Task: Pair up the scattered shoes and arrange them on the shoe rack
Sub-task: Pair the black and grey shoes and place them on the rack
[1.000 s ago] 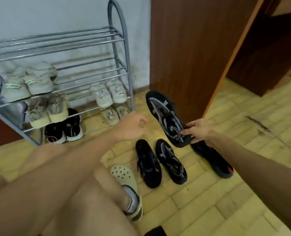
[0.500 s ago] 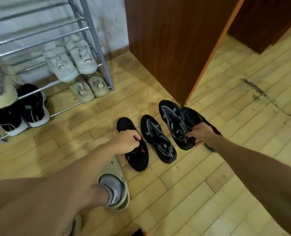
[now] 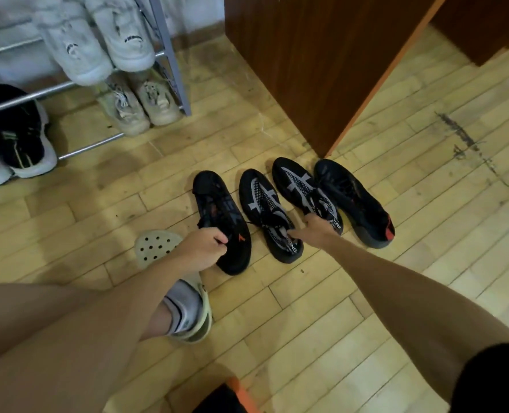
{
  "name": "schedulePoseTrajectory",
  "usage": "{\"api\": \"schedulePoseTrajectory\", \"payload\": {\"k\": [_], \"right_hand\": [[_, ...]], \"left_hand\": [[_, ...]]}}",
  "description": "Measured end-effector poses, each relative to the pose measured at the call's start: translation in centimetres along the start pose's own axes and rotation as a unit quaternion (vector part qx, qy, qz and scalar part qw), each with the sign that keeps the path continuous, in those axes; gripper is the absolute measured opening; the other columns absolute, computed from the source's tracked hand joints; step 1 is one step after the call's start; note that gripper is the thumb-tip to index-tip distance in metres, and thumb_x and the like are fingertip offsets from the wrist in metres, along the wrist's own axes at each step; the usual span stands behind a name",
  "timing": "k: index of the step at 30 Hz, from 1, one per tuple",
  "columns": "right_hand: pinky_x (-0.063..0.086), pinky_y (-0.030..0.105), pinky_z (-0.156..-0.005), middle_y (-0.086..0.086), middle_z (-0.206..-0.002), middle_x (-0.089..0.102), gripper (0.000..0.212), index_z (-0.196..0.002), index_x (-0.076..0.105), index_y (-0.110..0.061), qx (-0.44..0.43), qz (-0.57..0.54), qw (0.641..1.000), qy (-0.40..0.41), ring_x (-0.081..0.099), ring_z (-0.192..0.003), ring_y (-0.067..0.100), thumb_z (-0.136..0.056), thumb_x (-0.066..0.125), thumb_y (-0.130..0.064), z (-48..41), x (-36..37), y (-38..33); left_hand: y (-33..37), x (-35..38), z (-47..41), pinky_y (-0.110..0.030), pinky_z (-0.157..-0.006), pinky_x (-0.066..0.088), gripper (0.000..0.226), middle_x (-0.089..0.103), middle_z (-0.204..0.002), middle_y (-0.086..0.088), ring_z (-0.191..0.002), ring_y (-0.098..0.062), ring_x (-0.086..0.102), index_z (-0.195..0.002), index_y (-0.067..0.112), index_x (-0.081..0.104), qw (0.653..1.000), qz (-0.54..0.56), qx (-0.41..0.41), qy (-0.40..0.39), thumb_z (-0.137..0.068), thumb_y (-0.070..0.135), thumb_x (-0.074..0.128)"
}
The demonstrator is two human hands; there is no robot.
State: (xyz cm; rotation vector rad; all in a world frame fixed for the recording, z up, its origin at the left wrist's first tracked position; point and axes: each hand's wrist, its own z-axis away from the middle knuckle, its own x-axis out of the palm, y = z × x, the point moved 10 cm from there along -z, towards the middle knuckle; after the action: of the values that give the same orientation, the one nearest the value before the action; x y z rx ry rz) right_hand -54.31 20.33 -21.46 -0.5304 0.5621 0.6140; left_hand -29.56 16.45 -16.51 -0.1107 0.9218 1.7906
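Note:
Four black shoes lie in a row on the wooden floor. My left hand (image 3: pixel 201 245) grips the heel end of the leftmost one, a black shoe with an orange mark (image 3: pixel 217 204). Beside it are two grey-patterned black shoes (image 3: pixel 262 201) (image 3: pixel 299 186), standing side by side. My right hand (image 3: pixel 316 231) is spread across their heel openings, with fingers hooked into both. A black shoe with an orange heel tab (image 3: pixel 354 201) lies at the far right, untouched. The metal shoe rack (image 3: pixel 172 61) stands at upper left.
The rack holds white sneakers (image 3: pixel 98 40), beige sneakers (image 3: pixel 140 105) and black-and-white sneakers (image 3: pixel 23 138). A dark wooden door panel (image 3: pixel 307 70) stands just behind the row. My foot in a cream clog (image 3: pixel 187 317) is next to the leftmost shoe.
My right hand lowered the patterned shoe to the floor beside its mate and now reaches across both. My left hand dropped onto the leftmost black shoe and gripped it. My view tilted down.

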Motion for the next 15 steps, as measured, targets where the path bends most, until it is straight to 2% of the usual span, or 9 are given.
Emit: {"api": "schedulePoseTrajectory", "payload": {"k": [2,5,7,9,11,12,14,15], "right_hand": [[0.051,0.041,-0.093,0.015,-0.128,0.056,0.062,-0.135,0.043,-0.005,0.023,-0.024,0.999,-0.03,0.057,-0.115,0.032,-0.087,0.062,-0.04,0.4,2.2,0.1],[0.057,0.039,-0.083,0.02,-0.108,0.068,0.034,-0.119,0.055,0.0,0.043,-0.088,0.995,0.021,0.068,-0.093,0.032,-0.089,0.056,-0.016,0.4,3.0,0.6],[0.061,0.04,-0.078,0.022,-0.092,0.073,0.023,-0.107,0.063,0.005,0.065,-0.183,0.981,0.011,0.073,-0.076,0.031,-0.089,0.051,-0.003,0.5,4.3,1.0],[0.062,0.042,-0.073,0.022,-0.093,0.072,0.017,-0.098,0.064,0.005,0.077,-0.244,0.967,0.011,0.073,-0.07,0.029,-0.089,0.052,-0.002,0.3,5.3,1.5],[0.061,0.044,-0.076,0.02,-0.102,0.07,0.022,-0.102,0.063,0.002,0.07,-0.232,0.97,0.025,0.072,-0.082,0.031,-0.086,0.054,-0.01,-0.1,5.5,1.7],[0.059,0.045,-0.082,0.017,-0.109,0.068,0.031,-0.109,0.061,-0.001,0.063,-0.213,0.975,0.025,0.069,-0.093,0.032,-0.085,0.058,-0.019,-0.3,5.5,1.8],[0.053,0.045,-0.093,0.01,-0.119,0.061,0.055,-0.125,0.053,-0.01,0.052,-0.2,0.978,0.001,0.061,-0.109,0.031,-0.081,0.065,-0.041,-0.6,5.9,1.7],[0.053,0.044,-0.094,0.008,-0.119,0.061,0.058,-0.127,0.053,-0.013,0.045,-0.194,0.98,-0.009,0.061,-0.11,0.029,-0.08,0.067,-0.045,-0.8,6.1,1.6]], "left_hand": [[1.1,0.6,0.0,-0.025,-0.08,0.047,0.027,0.059,-0.087,0.004,-0.092,-0.015,0.059,-0.117,0.017,0.06,1.0,0.009,0.012,-0.005,-0.093,0.019,0.051],[1.6,2.0,0.0,-0.032,-0.087,0.049,0.026,0.061,-0.084,0.005,-0.094,-0.018,0.063,-0.117,0.018,0.059,1.0,0.004,0.014,-0.024,-0.092,0.019,0.05],[1.3,2.8,0.1,-0.033,-0.086,0.049,0.026,0.064,-0.089,0.0,-0.095,-0.02,0.063,-0.117,0.019,0.058,0.999,-0.005,0.001,-0.044,-0.093,0.019,0.05],[0.6,3.1,0.0,-0.033,-0.089,0.048,0.027,0.065,-0.1,-0.003,-0.099,-0.02,0.062,-0.118,0.019,0.058,0.998,-0.026,-0.019,-0.058,-0.092,0.021,0.05],[0.3,3.2,-0.2,-0.031,-0.091,0.046,0.028,0.061,-0.105,-0.003,-0.102,-0.019,0.058,-0.119,0.018,0.058,0.996,-0.053,-0.026,-0.065,-0.092,0.021,0.05],[0.4,3.2,-0.5,-0.029,-0.087,0.045,0.025,0.058,-0.1,-0.003,-0.097,-0.019,0.057,-0.114,0.02,0.059,0.996,-0.06,-0.024,-0.067,-0.092,0.019,0.049],[1.4,3.6,-1.0,-0.027,-0.075,0.039,0.01,0.051,-0.088,-0.007,-0.082,-0.018,0.05,-0.095,0.024,0.052,0.996,-0.06,-0.016,-0.065,-0.091,0.015,0.047],[2.0,3.7,-1.4,-0.027,-0.072,0.037,0.007,0.049,-0.085,-0.008,-0.078,-0.017,0.049,-0.089,0.022,0.047,0.997,-0.055,-0.013,-0.058,-0.091,0.015,0.046]]}}
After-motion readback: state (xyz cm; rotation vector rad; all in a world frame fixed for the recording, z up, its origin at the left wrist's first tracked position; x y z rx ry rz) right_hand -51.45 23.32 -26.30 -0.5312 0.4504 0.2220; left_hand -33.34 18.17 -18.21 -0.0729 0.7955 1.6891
